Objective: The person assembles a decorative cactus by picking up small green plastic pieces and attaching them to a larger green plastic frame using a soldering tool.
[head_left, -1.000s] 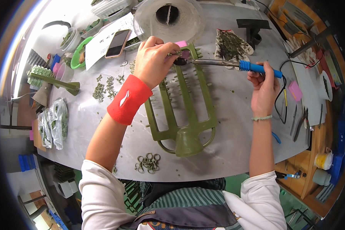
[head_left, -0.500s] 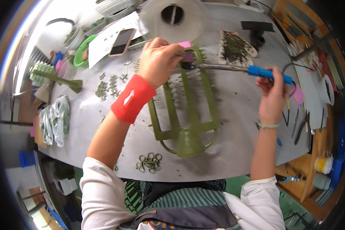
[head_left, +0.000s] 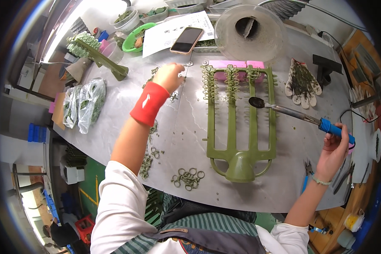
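Note:
My left hand (head_left: 168, 78), a red band on its wrist, hovers over small green wax-like pieces (head_left: 173, 96) scattered left of the frame. Its fingers are half curled, with a gap between thumb and forefinger; nothing shows in them. My right hand (head_left: 333, 148) grips the blue handle of a soldering iron (head_left: 298, 114), whose dark, spoon-shaped tip lies above the frame's right bars. The olive-green frame (head_left: 231, 127) has several long bars and a cup-shaped base towards me. Rows of small green pieces (head_left: 232, 82) line its far bars. Its far end rests by pink blocks (head_left: 228, 64).
Green rings (head_left: 187, 179) lie near the front edge. Behind are a phone (head_left: 186, 41) on paper, a clear round spool (head_left: 249, 46) and a green basket (head_left: 136, 39). Right: a soiled glove (head_left: 302, 84), a black stand (head_left: 326, 65), pliers (head_left: 307, 169). Left: plastic bags (head_left: 91, 106).
My left hand has left the frame's far end and moved left to the loose pieces. The soldering iron has drawn away from that end towards me. The whole view has shifted.

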{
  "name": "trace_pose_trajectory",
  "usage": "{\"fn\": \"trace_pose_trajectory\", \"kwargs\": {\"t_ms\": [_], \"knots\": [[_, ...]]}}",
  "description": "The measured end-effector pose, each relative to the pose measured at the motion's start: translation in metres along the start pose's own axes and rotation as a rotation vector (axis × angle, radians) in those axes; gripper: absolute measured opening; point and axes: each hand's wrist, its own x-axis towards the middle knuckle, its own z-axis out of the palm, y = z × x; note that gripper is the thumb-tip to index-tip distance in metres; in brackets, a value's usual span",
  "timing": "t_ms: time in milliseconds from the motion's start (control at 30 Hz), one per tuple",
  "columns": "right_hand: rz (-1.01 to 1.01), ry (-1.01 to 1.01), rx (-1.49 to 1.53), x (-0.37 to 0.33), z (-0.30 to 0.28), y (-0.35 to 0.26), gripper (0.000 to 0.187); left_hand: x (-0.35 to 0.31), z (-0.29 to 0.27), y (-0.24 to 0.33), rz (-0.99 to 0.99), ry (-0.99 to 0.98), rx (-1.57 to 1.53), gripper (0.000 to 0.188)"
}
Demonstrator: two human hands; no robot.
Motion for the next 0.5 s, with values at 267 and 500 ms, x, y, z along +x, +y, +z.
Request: {"fn": "trace_pose_trajectory", "kwargs": {"t_ms": [267,500], "knots": [[-0.022,0.043,-0.063,-0.006,0.002,-0.009,0.027,-0.018,0.025,0.002,-0.331,0.164,-0.278,0.018],[-0.024,0.000,-0.023,-0.003,-0.001,-0.006,0.024,-0.003,-0.065,0.071,-0.314,0.015,-1.345,0.028]]}}
